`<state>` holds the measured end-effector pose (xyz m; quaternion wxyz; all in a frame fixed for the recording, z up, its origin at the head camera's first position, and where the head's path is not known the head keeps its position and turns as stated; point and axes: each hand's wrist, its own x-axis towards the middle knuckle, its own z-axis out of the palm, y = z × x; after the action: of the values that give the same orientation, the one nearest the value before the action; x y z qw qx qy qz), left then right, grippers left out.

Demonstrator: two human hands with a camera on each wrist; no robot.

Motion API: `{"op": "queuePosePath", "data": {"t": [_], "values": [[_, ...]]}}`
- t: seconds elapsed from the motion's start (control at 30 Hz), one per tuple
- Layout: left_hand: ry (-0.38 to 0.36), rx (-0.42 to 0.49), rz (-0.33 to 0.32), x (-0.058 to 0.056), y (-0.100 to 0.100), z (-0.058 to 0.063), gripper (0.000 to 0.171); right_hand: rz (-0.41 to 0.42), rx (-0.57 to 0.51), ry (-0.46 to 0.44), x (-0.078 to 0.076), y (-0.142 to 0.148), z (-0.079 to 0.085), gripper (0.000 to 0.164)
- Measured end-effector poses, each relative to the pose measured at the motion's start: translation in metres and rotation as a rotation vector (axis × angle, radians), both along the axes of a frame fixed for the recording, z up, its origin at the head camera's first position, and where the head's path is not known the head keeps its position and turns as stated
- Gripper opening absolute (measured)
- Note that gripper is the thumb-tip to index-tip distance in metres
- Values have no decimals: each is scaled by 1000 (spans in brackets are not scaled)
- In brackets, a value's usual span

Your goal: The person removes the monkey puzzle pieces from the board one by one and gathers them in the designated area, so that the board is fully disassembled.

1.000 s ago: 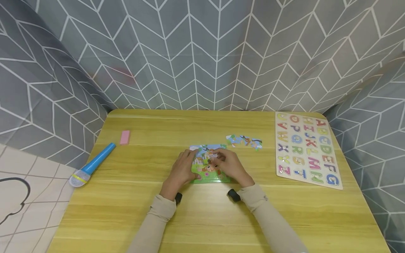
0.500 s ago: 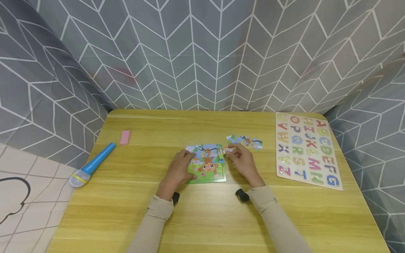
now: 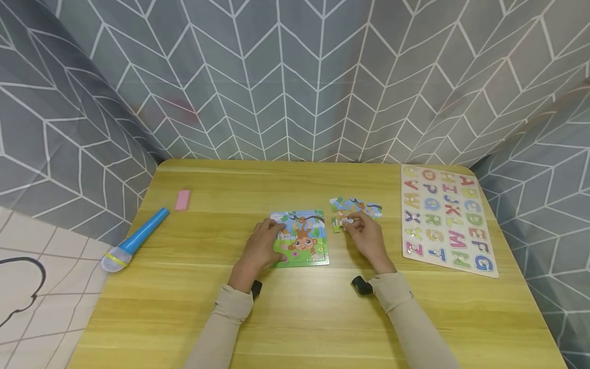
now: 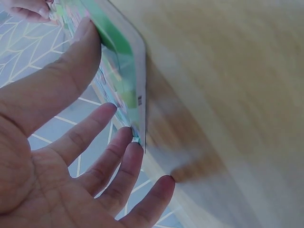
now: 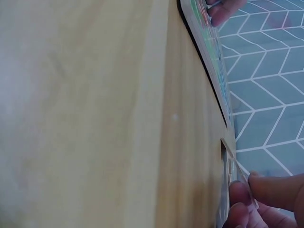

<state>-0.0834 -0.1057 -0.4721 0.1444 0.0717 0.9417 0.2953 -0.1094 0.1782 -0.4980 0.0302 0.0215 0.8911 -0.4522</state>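
A jigsaw puzzle board [image 3: 301, 240] with a monkey picture and a green lower border lies on the table. My left hand [image 3: 259, 247] rests at its left side, thumb over the green border [image 4: 111, 35] and the other fingers spread along the edge in the left wrist view. To the right of the board, my right hand [image 3: 369, 238] pinches a puzzle piece [image 3: 339, 224] between thumb and fingers. The right wrist view shows that thin piece [image 5: 241, 178] tilted, close over the table. Just beyond it lie joined puzzle pieces [image 3: 361, 206] with a blue-sky picture.
A wooden alphabet board [image 3: 442, 220] lies at the right of the table [image 3: 295, 318]. Toward the left are a blue toy microphone [image 3: 138, 237] and a pink block [image 3: 183, 200]. A patterned grey curtain [image 3: 295, 82] hangs behind the table.
My right hand has lifted from over the puzzle board and moved right with the piece, to beside the joined pieces. The board slid slightly left, and my left hand stays at its edge.
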Motion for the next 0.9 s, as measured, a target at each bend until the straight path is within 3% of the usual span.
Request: {"op": "queuePosePath", "data": {"t": [0.57, 0.9], "values": [[17, 9, -4, 2, 0, 1, 83, -51, 99, -21, -5, -1, -3, 30], [24, -7, -7, 3, 1, 6, 82, -88, 127, 18, -5, -4, -6, 27]]}}
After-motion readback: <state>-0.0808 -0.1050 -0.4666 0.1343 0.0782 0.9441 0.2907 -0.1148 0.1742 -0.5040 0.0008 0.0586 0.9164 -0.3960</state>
